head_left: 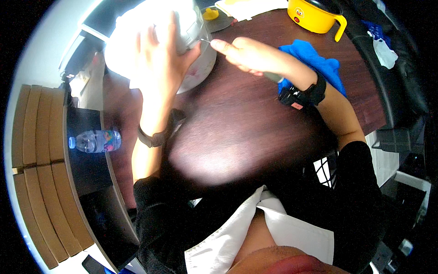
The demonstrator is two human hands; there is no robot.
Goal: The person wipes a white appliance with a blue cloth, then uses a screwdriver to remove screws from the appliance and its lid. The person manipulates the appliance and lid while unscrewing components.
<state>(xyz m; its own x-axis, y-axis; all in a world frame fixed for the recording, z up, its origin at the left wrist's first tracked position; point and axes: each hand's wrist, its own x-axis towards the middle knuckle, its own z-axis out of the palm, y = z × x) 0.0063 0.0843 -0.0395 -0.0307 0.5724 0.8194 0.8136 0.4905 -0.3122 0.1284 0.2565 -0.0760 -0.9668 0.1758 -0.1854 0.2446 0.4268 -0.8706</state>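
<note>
At the far side of the table stands a white rounded appliance, like a rice cooker [197, 78], with a faint floral print low on its side. Glare washes out much of its left part. My left hand [160, 61] lies on it, fingers stretched and spread, thumb near its edge. In my right hand [242, 54], closed around it, is a screwdriver [273, 77]; its greyish handle end sticks out behind my palm. The thin metal shaft points left, its tip at or close to the appliance's side beside my left thumb. Whether the tip touches cannot be made out.
A blue cloth [332, 73] lies beside my right wrist. Farther back are a yellow pot [312, 19] with a handle and a lid with a yellow knob [211, 14]. A water bottle [96, 141] lies at the left, near brown cardboard boxes [43, 182].
</note>
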